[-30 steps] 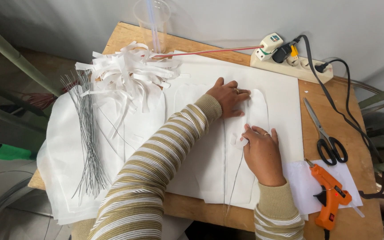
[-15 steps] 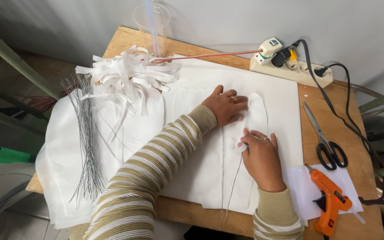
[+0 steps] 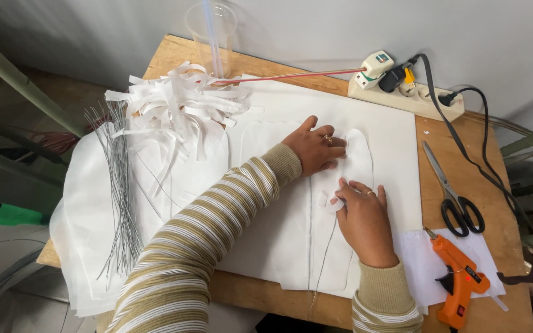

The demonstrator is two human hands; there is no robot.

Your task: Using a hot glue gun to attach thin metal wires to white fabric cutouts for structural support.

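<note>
Two hands press a white petal (image 3: 358, 161) flat on the sheet (image 3: 390, 123), mid-bench (image 3: 464, 154). Left hand (image 3: 316, 147) lies open-palmed; right hand (image 3: 362, 216) pinches a wire (image 3: 323, 256), probably seating it. Wire and petal run lengthwise away from the person. Scissors (image 3: 454, 197) and glue gun (image 3: 458, 280) lie right.

— What's hidden under my hands?
— My right hand (image 3: 364, 217) covers the wire's (image 3: 323, 259) top end; my left hand (image 3: 316, 147) hides part of the petal (image 3: 359, 157).
— And the glue gun (image 3: 458, 280)?
— Its base is cut off.
</note>
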